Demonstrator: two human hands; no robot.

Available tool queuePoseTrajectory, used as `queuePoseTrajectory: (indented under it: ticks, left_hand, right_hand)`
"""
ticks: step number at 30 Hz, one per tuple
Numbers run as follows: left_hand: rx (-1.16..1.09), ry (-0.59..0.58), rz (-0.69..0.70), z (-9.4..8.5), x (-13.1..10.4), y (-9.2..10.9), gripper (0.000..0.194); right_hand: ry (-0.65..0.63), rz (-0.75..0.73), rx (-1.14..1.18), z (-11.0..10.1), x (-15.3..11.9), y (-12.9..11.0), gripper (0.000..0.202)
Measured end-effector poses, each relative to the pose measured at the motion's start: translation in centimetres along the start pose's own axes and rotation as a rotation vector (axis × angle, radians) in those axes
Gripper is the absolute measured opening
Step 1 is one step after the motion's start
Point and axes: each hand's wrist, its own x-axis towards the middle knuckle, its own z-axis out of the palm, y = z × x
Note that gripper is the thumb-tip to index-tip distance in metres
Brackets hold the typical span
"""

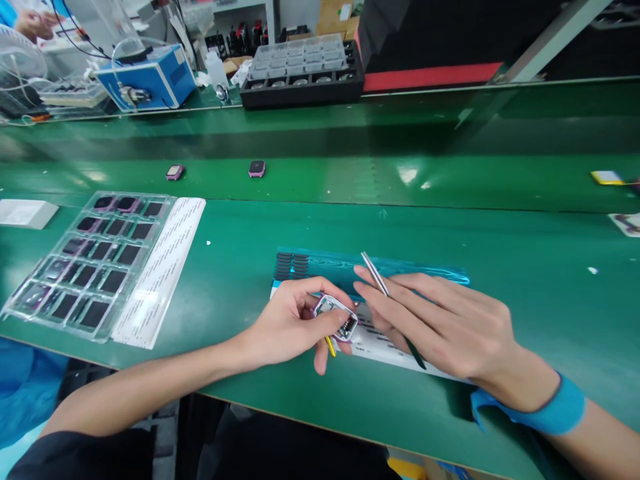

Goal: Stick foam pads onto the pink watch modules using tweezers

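Observation:
My left hand [295, 323] grips a small open watch case [336, 317] with pinkish edges; its inner parts face up, and the thumb lies across it. A yellow strip [331, 346] sticks out beneath the case. Just to the right, my right hand [435, 320] holds metal tweezers [376, 275] between its fingers, their dark end showing below the palm. Under both hands lie a blue film strip [340, 265] with small black pieces [293, 265] at its left end and a white printed sheet [385, 347].
On the left a clear tray [103, 267] of dark screens stands beside a printed white sheet [160, 273]. Two small watches [175, 172] [257, 169] sit farther back. Behind are a blue box [147, 79] and a black tray [303, 90]. A person's hands [35, 23] show at top left.

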Motion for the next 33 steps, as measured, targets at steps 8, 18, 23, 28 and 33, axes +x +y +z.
queuePoseTrajectory:
  ticks: [8, 18, 23, 28, 33]
  left_hand:
    - [0.024, 0.017, -0.009, -0.1, 0.0, 0.2, 0.038]
    - [0.001, 0.044, 0.009, -0.2, -0.1, 0.3, 0.032]
    - [0.007, 0.068, 0.042, -0.1, -0.2, 0.3, 0.03]
    - [0.047, 0.058, 0.028, 0.2, -0.2, 0.1, 0.032]
    - [0.126, 0.074, 0.029, 0.6, -0.4, -0.2, 0.032]
  right_hand:
    - [0.023, 0.435, -0.221, 1.5, -2.9, 6.3, 0.004]
    - [0.058, 0.435, -0.107, 1.5, -2.3, 6.6, 0.015]
    - [-0.077, 0.077, -0.006, -0.7, -0.2, 2.2, 0.03]
    - [-0.097, -0.044, 0.0, -1.4, 0.4, 0.4, 0.029]
    - [-0.055, -0.051, 0.004, -1.4, 0.3, 0.2, 0.03]
